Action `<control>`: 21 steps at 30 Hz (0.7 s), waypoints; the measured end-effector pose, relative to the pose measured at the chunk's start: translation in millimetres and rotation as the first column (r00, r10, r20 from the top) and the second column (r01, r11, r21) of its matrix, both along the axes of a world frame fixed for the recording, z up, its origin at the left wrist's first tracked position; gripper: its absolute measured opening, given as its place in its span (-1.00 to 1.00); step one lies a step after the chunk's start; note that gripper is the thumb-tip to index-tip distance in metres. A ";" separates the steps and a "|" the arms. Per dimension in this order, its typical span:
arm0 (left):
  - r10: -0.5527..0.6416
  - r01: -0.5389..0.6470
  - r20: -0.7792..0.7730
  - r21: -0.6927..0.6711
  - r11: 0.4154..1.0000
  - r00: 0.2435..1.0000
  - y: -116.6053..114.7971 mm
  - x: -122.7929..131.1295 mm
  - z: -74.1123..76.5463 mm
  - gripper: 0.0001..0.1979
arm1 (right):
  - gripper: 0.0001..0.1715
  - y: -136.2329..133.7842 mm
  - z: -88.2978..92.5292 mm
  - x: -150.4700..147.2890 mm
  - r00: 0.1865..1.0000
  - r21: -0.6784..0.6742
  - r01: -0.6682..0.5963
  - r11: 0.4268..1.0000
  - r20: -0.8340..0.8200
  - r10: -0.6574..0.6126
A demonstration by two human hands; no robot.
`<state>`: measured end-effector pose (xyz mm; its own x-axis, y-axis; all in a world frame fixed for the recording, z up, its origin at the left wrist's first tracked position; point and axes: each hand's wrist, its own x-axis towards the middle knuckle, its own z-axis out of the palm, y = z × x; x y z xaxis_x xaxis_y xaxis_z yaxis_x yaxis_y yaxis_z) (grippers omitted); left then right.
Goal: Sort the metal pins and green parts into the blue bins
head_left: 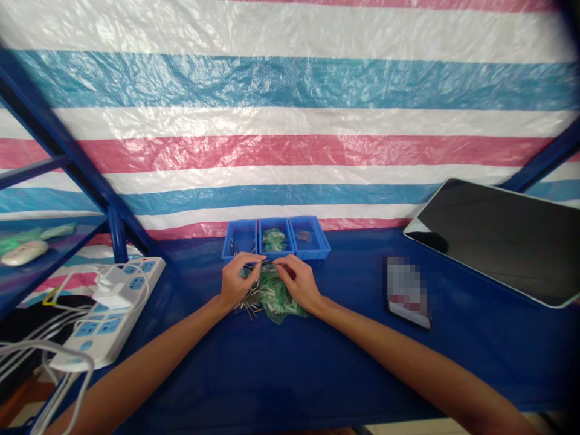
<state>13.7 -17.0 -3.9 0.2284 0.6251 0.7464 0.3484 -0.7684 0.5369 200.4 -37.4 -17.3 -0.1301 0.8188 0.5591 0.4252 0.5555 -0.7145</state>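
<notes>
My left hand (240,281) and my right hand (299,283) face each other just in front of the blue bins, fingers pinched. A thin dark metal rod (267,262) spans the gap between the fingertips; its ends are hidden by them. Below lies a loose heap of thin metal rods (248,302), partly behind my left hand. Beside it, under my right hand, a green plastic bag (277,302) holds small pale pieces. Behind stand three joined blue bins: the left bin (225,241) has some rods, the middle bin (275,221) green plastic and pale pieces, the right bin (319,244) a few small pieces.
A phone (408,296) with a blurred-out screen lies to the right on the blue table (290,374). Farther right rests a large dark-screened panel (502,238). At left are a white power strip (118,314) and cables. A striped plastic sheet (290,121) hangs behind.
</notes>
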 end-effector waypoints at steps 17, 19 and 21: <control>0.054 -0.053 -0.101 0.012 0.999 0.993 2.1 -2.4 0.0 -0.76 | -0.75 -2.2 3.6 0.6 1.000 0.013 -0.011 1.000 -0.016 0.011; 0.053 -0.052 -0.102 0.018 0.999 0.993 2.8 -2.5 -1.1 -0.76 | -0.74 -1.8 3.5 0.5 1.000 0.013 -0.010 1.000 -0.016 0.010; 0.050 -0.048 -0.098 0.015 0.999 0.994 3.5 -2.3 -2.4 -0.77 | -0.74 -1.4 3.1 0.4 1.000 0.019 -0.009 1.000 -0.022 0.009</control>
<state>11.4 -13.5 -6.3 0.2705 0.6279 0.7298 0.4365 -0.7556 0.4884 200.9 -38.8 -14.2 -0.1247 0.8071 0.5771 0.4042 0.5725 -0.7133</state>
